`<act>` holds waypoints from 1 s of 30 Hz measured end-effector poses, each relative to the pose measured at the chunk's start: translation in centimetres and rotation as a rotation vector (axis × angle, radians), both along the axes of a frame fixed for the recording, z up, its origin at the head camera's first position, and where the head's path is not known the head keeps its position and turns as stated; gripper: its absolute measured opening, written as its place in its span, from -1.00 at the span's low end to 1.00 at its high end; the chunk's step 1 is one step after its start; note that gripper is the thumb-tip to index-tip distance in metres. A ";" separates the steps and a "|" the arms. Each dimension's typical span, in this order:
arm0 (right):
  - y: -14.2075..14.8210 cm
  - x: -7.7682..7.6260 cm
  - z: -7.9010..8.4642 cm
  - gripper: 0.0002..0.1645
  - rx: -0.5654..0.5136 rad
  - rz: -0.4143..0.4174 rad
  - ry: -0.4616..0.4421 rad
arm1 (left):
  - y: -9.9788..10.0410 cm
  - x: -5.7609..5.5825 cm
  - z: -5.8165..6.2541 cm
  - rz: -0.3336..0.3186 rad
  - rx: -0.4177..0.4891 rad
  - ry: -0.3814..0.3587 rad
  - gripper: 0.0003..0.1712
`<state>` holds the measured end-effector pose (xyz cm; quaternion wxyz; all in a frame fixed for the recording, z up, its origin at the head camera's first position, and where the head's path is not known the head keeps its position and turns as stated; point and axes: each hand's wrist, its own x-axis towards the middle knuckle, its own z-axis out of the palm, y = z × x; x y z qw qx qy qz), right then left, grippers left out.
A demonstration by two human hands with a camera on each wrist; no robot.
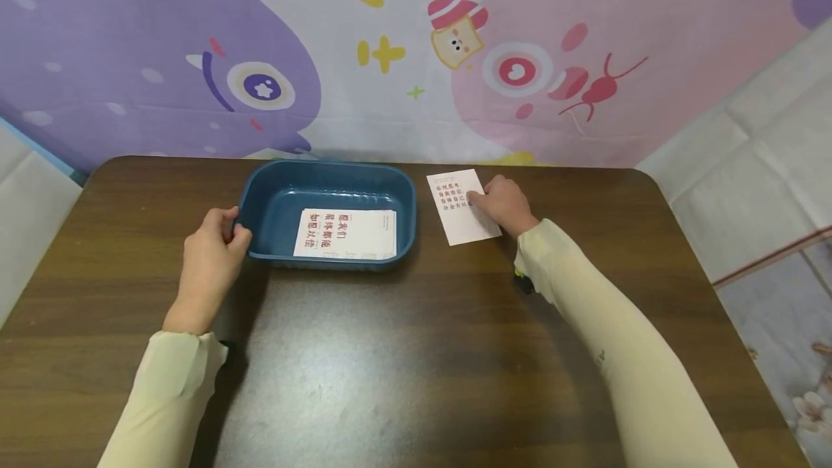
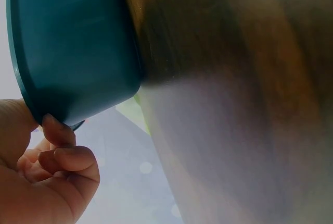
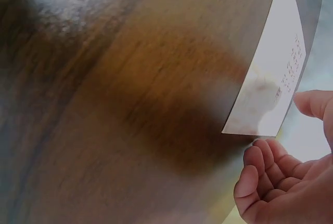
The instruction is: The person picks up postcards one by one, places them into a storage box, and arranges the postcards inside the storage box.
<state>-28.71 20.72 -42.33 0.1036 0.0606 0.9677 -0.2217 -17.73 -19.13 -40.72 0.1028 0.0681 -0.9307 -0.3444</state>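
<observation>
A dark blue plastic basin (image 1: 331,178) stands toward the back of the table. White cards (image 1: 364,231) with red Chinese writing lie inside it, toward its front right. My left hand (image 1: 211,258) pinches the basin's left rim between thumb and fingers; the left wrist view has the thumb at the rim and the other fingers curled. To the right of the basin a single white printed card (image 1: 458,215) lies on the table. My right hand (image 1: 503,206) is at this card's right edge, thumb over its face. In the right wrist view a gap separates thumb and fingertips (image 3: 253,153).
The brown wooden table (image 1: 390,367) has rounded back corners. Right behind it hangs a cloth (image 1: 403,121) printed with cartoon figures. Tile-patterned surfaces (image 1: 760,128) show past the table's right side.
</observation>
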 end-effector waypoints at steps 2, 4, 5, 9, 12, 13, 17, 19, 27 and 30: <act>-0.1 0.0 -0.1 -0.50 0.002 0.002 0.006 | 0.0 0.0 0.0 -0.002 0.000 -0.002 -0.51; -0.1 0.0 0.0 -0.46 0.003 0.014 0.012 | 0.1 0.1 0.0 -0.002 0.001 -0.005 -0.51; -0.2 0.1 0.0 -0.44 0.002 0.020 0.016 | 0.1 0.1 0.0 -0.001 0.002 -0.006 -0.51; -0.3 0.1 0.0 -0.42 0.010 0.031 0.031 | 0.1 0.1 0.0 0.006 0.002 -0.008 -0.51; -0.4 0.0 -0.1 -0.42 0.031 0.033 0.033 | 0.1 0.1 0.0 0.005 0.001 -0.008 -0.51; -0.4 0.0 0.0 -0.43 0.038 0.037 0.032 | 0.1 0.1 0.0 0.005 0.000 -0.009 -0.51; -0.6 -0.3 0.0 -0.47 0.051 0.037 0.013 | 0.1 0.0 0.0 0.003 0.002 -0.006 -0.51; -0.6 -0.4 0.1 -0.46 0.049 0.037 0.002 | 0.1 0.0 0.1 0.007 0.001 -0.007 -0.51; -0.3 -1.0 0.2 -0.40 -0.079 -0.103 -0.125 | 0.1 0.0 0.0 0.009 0.002 0.007 -0.53; -0.2 -1.3 0.3 -0.12 -0.084 -0.145 -0.160 | 0.1 0.0 0.0 0.009 0.002 0.021 -0.54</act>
